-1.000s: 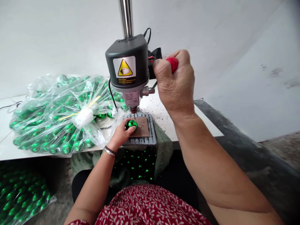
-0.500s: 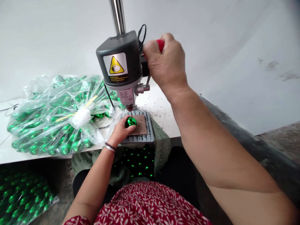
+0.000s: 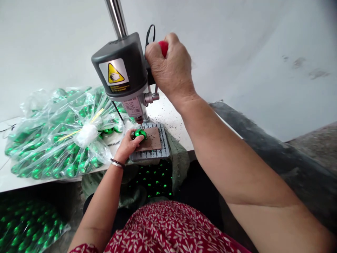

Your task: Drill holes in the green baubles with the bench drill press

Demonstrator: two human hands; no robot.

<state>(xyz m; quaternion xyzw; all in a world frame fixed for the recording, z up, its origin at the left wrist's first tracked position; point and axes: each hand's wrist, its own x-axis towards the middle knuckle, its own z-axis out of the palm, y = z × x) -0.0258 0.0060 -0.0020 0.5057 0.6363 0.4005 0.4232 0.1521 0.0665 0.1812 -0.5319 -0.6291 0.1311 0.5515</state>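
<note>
A shiny green ball [image 3: 140,133] is gripped between the thumb and fingers of my left hand [image 3: 128,143]. It rests over a brown board [image 3: 152,138] on the slotted metal base [image 3: 164,149] of a small drill press [image 3: 122,65]. The thin drill bit [image 3: 141,126] comes down right at the top of the ball; whether it has entered cannot be made out. Higher up, my right hand [image 3: 172,68] is closed around the drill's feed lever, whose red knob [image 3: 163,48] shows between thumb and fingers.
Left of the drill, a knotted clear plastic bag [image 3: 86,135] full of green balls lies on the white table [image 3: 181,135], which is littered with dark shavings. Another bag of balls [image 3: 28,225] sits lower left. More balls [image 3: 155,179] lie below the base, beside green cloth [image 3: 180,165].
The drill, ball and both hands appear farther left in the picture as the view shifts. Both hands keep their grips, on the ball and on the lever.
</note>
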